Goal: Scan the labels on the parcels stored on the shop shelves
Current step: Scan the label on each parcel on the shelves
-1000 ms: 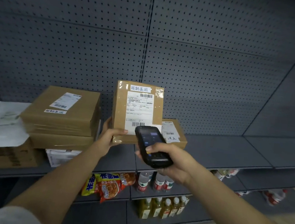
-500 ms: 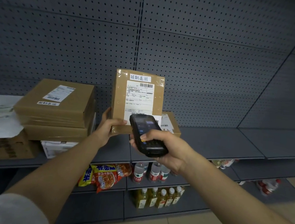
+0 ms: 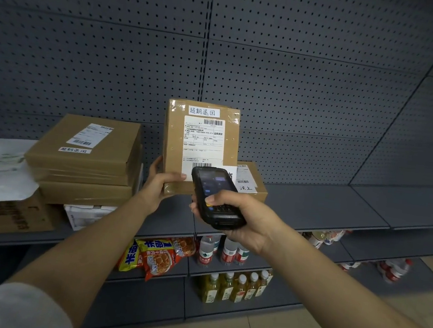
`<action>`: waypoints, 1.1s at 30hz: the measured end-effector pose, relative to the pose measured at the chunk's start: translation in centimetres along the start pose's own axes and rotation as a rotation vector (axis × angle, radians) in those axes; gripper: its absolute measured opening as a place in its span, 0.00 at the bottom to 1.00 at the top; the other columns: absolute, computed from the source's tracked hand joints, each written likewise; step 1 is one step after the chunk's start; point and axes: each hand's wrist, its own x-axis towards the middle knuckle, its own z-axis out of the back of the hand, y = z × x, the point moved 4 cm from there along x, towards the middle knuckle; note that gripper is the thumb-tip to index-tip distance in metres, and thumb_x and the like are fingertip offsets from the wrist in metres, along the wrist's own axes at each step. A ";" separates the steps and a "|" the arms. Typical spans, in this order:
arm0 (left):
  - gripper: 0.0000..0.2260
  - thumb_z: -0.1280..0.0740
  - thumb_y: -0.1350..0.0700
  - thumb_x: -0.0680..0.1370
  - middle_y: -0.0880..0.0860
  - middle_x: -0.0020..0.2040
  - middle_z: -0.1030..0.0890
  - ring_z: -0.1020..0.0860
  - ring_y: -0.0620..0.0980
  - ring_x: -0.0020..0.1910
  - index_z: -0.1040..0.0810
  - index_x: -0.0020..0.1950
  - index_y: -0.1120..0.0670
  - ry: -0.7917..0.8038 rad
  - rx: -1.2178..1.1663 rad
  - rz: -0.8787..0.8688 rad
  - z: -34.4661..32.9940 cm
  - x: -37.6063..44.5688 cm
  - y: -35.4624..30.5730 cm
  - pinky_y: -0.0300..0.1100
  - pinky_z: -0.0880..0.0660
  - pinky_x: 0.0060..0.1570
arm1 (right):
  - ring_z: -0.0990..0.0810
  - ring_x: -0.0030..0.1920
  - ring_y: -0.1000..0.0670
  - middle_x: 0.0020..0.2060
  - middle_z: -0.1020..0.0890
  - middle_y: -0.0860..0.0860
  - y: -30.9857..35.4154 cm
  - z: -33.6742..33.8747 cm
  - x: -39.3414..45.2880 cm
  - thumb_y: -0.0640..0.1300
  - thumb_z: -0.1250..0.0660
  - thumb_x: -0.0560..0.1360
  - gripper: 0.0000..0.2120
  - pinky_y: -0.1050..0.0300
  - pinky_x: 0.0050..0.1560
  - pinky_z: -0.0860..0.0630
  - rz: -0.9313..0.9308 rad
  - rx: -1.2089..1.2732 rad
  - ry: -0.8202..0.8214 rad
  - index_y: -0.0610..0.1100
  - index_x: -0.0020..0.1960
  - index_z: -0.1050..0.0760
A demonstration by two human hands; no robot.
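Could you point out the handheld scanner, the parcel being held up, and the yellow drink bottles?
handheld scanner [image 3: 211, 187]: head view, on its dark screen.
held-up parcel [image 3: 204, 138]: head view, on its white shipping label.
yellow drink bottles [image 3: 226, 289]: head view, on one bottle's body, lowest shelf.

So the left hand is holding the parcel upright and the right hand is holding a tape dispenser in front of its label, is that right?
Not quite. In the head view the right hand holds a black handheld scanner, not a tape dispenser. The left hand does hold the parcel upright.
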 end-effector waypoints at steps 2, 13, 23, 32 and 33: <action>0.46 0.25 0.59 0.61 0.53 0.62 0.24 0.24 0.54 0.59 0.43 0.75 0.46 0.007 0.002 0.002 0.4 0.0 0.0 0.58 0.25 0.60 | 0.16 0.44 0.42 0.44 0.16 0.36 -0.1 -0.1 -0.1 0.28 0.35 0.72 0.16 0.53 0.53 0.20 0.002 -0.003 -0.001 0.30 0.59 0.27; 0.48 0.21 0.53 0.56 0.56 0.65 0.24 0.23 0.56 0.60 0.38 0.74 0.49 0.072 -0.017 0.089 0.4 0.1 0.9 0.55 0.20 0.51 | 0.17 0.53 0.44 0.51 0.16 0.42 -0.3 2.2 1.2 0.30 0.29 0.69 0.18 0.51 0.54 0.20 0.119 -0.500 -0.231 0.42 0.55 0.26; 0.21 0.25 0.51 0.68 0.56 0.60 0.20 0.22 0.57 0.60 0.21 0.60 0.51 0.155 -0.005 0.265 -5.7 1.2 2.0 0.59 0.24 0.58 | 0.22 0.56 0.46 0.55 0.22 0.48 3.4 9.6 2.7 0.33 0.24 0.61 0.36 0.51 0.55 0.25 0.311 -0.720 -0.586 0.46 0.64 0.34; 0.17 0.26 0.51 0.69 0.54 0.59 0.22 0.24 0.56 0.58 0.22 0.57 0.49 0.087 0.007 0.399 -12.3 7.3 2.7 0.60 0.23 0.55 | 0.21 0.54 0.45 0.53 0.20 0.46 10.0 17.3 6.9 0.31 0.25 0.63 0.30 0.48 0.57 0.22 0.242 -0.708 -0.546 0.45 0.60 0.31; 0.18 0.25 0.51 0.69 0.54 0.60 0.23 0.24 0.56 0.58 0.22 0.57 0.49 0.080 0.016 0.410 -12.9 8.2 2.8 0.61 0.23 0.55 | 0.20 0.53 0.45 0.52 0.19 0.46 10.8 18.2 7.6 0.31 0.25 0.63 0.29 0.47 0.57 0.22 0.240 -0.694 -0.541 0.45 0.60 0.30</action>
